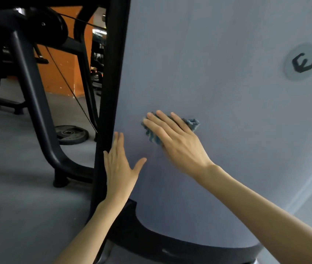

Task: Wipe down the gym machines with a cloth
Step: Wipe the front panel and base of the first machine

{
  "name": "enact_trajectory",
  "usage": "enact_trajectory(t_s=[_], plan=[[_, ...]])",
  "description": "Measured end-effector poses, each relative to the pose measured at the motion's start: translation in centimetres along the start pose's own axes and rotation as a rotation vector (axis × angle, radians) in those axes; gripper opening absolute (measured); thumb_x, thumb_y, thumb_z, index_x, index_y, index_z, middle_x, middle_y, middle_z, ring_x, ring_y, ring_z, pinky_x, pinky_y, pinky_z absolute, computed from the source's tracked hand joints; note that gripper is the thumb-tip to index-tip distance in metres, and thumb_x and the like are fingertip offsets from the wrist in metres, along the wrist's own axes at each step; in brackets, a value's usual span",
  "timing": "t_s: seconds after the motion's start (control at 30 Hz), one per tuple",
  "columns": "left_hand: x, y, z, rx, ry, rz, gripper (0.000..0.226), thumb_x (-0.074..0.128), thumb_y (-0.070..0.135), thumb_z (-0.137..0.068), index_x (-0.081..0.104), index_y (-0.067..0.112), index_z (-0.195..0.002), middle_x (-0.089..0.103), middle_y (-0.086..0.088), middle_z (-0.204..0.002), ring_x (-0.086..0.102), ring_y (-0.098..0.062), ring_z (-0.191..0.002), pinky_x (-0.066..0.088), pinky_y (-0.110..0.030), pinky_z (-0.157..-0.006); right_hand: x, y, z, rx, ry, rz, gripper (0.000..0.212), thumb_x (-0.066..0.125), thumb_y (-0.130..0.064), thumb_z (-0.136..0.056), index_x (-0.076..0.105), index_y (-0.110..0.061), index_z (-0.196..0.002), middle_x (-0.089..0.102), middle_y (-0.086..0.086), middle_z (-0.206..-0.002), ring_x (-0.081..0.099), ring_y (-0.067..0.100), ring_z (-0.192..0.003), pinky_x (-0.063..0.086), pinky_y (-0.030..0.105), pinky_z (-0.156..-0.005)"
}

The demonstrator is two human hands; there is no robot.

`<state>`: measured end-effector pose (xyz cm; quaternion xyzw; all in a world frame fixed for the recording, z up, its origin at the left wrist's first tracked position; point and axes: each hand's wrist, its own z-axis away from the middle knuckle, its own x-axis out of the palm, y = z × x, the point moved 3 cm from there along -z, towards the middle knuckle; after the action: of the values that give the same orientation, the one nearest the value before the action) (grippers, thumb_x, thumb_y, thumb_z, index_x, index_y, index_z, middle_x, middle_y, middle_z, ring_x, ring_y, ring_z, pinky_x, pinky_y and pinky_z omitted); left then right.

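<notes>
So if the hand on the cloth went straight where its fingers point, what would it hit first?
Probably the black post at the left edge of the grey panel. The right hand, pressing the blue cloth, points up-left; only bare panel between.

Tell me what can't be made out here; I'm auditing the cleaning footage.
- Cloth: head view, mostly under the right hand; its size is hidden.
- Panel: top and right side cut off by the picture's edges.
- Left hand: palm faces the panel, so contact is unclear.
- Plate on the floor: markings too small.
- Background room: dark and blurred.
</notes>
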<state>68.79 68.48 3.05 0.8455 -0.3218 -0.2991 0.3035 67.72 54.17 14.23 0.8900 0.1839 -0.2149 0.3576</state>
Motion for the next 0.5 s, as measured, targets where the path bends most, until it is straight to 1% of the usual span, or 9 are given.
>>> enact_trajectory(t_s=[0.07, 0.13, 0.17, 0.23, 0.3, 0.33, 0.4, 0.43, 0.5], plan=[[-0.5, -0.6, 0.2, -0.001, -0.061, -0.06, 0.097, 0.074, 0.031, -0.085, 0.009, 0.017, -0.157, 0.004, 0.0, -0.164, 0.012, -0.016, -0.15, 0.006, -0.046, -0.122, 0.4, -0.5, -1.6, -0.08, -0.006, 0.055, 0.065, 0.058, 0.01, -0.079, 0.049, -0.01, -0.141, 0.043, 0.007, -0.15, 0.038, 0.025, -0.14, 0.02, 0.038, -0.118], [-0.8, -1.2, 0.2, -0.009, -0.086, -0.099, 0.099, 0.074, 0.031, -0.085, 0.007, 0.021, -0.157, 0.0, 0.001, -0.164, 0.012, -0.016, -0.15, 0.006, -0.045, -0.122, 0.6, -0.5, -3.5, -0.176, -0.005, 0.138, 0.05, 0.057, 0.004, -0.081, 0.059, -0.008, -0.13, 0.044, 0.011, -0.149, 0.041, 0.029, -0.138, 0.021, 0.04, -0.116], [-0.9, -1.5, 0.2, -0.027, -0.09, -0.09, 0.099, 0.075, 0.031, -0.085, 0.008, 0.022, -0.157, 0.0, 0.0, -0.165, 0.013, -0.018, -0.15, 0.007, -0.045, -0.122, 0.6, -0.2, -4.7, -0.186, 0.01, 0.168, 0.045, 0.056, 0.002, -0.082, 0.062, -0.008, -0.126, 0.045, 0.012, -0.149, 0.042, 0.031, -0.137, 0.022, 0.041, -0.116], [-1.1, -2.3, 0.2, -0.106, -0.114, 0.008, 0.098, 0.076, 0.029, -0.083, 0.01, 0.026, -0.157, 0.001, -0.002, -0.165, 0.013, -0.021, -0.15, 0.013, -0.049, -0.122, 0.2, 0.6, -7.3, -0.145, 0.066, 0.197, 0.043, 0.057, 0.001, -0.083, 0.063, -0.009, -0.124, 0.05, 0.01, -0.145, 0.045, 0.031, -0.135, 0.023, 0.043, -0.115], [-1.0, -2.8, 0.4, -0.179, -0.141, 0.155, 0.097, 0.076, 0.025, -0.084, 0.01, 0.03, -0.156, 0.0, 0.002, -0.165, 0.013, -0.02, -0.15, 0.02, -0.05, -0.12, -0.1, 1.3, -9.9, -0.077, 0.129, 0.206, 0.046, 0.062, 0.002, -0.081, 0.063, -0.009, -0.126, 0.054, 0.01, -0.14, 0.048, 0.03, -0.132, 0.025, 0.045, -0.115], [-1.0, -2.9, 0.6, -0.189, -0.151, 0.192, 0.095, 0.074, 0.025, -0.086, 0.01, 0.031, -0.156, -0.001, 0.004, -0.165, 0.012, -0.019, -0.15, 0.021, -0.049, -0.12, -0.1, 1.3, -10.9, -0.043, 0.143, 0.205, 0.048, 0.063, 0.004, -0.081, 0.062, -0.007, -0.127, 0.054, 0.011, -0.14, 0.047, 0.031, -0.133, 0.024, 0.045, -0.115], [-1.1, -3.3, 0.6, -0.19, -0.15, 0.205, 0.086, 0.066, 0.025, -0.092, 0.009, 0.029, -0.156, 0.001, 0.006, -0.165, 0.011, -0.016, -0.15, 0.02, -0.047, -0.121, 0.7, 0.4, -11.7, 0.0, 0.149, 0.191, 0.049, 0.059, 0.005, -0.083, 0.059, -0.005, -0.13, 0.051, 0.013, -0.143, 0.043, 0.032, -0.136, 0.019, 0.045, -0.117], [-1.2, -3.6, 0.4, -0.204, -0.142, 0.211, 0.081, 0.061, 0.026, -0.095, 0.008, 0.026, -0.157, 0.003, 0.006, -0.165, 0.012, -0.015, -0.15, 0.019, -0.047, -0.121, 1.5, -0.4, -11.4, -0.013, 0.138, 0.192, 0.046, 0.055, 0.002, -0.085, 0.059, -0.005, -0.13, 0.05, 0.014, -0.143, 0.043, 0.033, -0.136, 0.018, 0.045, -0.117], [-1.6, -4.2, 0.0, -0.242, -0.142, 0.225, 0.072, 0.051, 0.029, -0.1, 0.008, 0.021, -0.157, 0.008, 0.004, -0.164, 0.017, -0.016, -0.15, 0.021, -0.048, -0.121, 3.8, -2.7, -9.4, -0.132, 0.05, 0.204, 0.037, 0.051, -0.012, -0.09, 0.063, -0.007, -0.125, 0.053, 0.014, -0.141, 0.046, 0.033, -0.133, 0.019, 0.045, -0.116]])
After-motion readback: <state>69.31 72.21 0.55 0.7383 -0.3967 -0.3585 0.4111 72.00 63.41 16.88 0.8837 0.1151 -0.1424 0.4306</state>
